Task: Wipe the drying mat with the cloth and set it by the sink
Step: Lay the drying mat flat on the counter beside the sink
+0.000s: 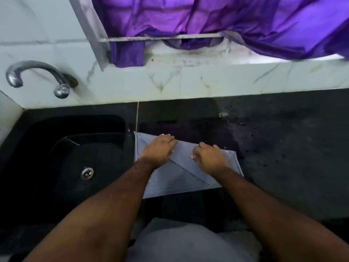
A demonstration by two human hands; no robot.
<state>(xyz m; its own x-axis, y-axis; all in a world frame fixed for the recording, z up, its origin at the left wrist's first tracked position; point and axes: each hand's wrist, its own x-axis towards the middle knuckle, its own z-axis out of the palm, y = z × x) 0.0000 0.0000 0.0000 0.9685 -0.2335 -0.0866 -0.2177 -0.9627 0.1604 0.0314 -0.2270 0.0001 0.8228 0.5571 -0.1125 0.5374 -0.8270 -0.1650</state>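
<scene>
- The grey-blue ribbed rectangular drying mat (pixel 175 178) lies on the dark stone counter (pixel 283 148), its left edge just beside the black sink (pixel 75 148). One corner's folded over, so there's a diagonal flap across it.
- My left hand (pixel 158 149) lies flat on the mat's upper left part, palm down, fingers pretty much straight and together.
- My right hand (pixel 210 157) is on the flap, fingers curled; looks like it's pinching the fabric edge, though I can't tell for sure.
- Chrome tap (pixel 37 76) sticks out of the marble-look tile wall above the sink, and a purple curtain (pixel 226 19) hangs over the window ledge.
</scene>
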